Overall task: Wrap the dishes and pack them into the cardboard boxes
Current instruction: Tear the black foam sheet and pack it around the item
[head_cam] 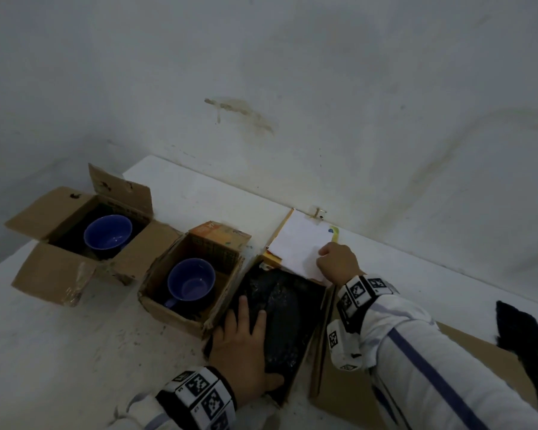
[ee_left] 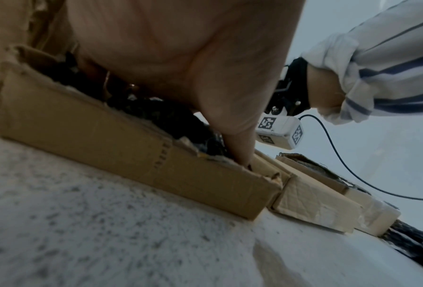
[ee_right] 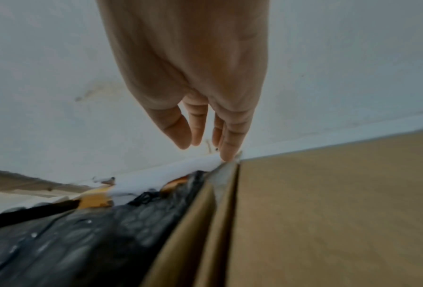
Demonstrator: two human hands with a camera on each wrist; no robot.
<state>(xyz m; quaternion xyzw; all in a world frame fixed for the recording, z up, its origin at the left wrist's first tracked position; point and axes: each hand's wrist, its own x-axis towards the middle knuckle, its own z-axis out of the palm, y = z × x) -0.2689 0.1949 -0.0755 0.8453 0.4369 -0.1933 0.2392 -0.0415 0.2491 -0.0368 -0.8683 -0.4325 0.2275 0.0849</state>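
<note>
A dish wrapped in black bubble wrap (head_cam: 288, 308) lies in a shallow cardboard box (ee_left: 102, 134) near the front of the white table. My left hand (head_cam: 246, 339) rests flat on the wrap with straight fingers, and its thumb (ee_left: 240, 143) dips between the wrap and the box's near corner. My right hand (head_cam: 339, 262) is at the far end of the box. Its fingertips (ee_right: 227, 153) touch the edge of the box's white flap (head_cam: 298, 243), which stands open toward the wall. In the right wrist view the wrap (ee_right: 82, 242) fills the box up to that flap (ee_right: 161, 174).
A blue bowl (head_cam: 107, 232) sits unwrapped in the open box (head_cam: 53, 268) at far left. A blue mug (head_cam: 190, 282) sits in the middle box (head_cam: 171, 315). Flat cardboard (head_cam: 354, 389) lies to the right under my right forearm, with loose black bubble wrap (head_cam: 522, 336) beyond it. The wall runs close behind.
</note>
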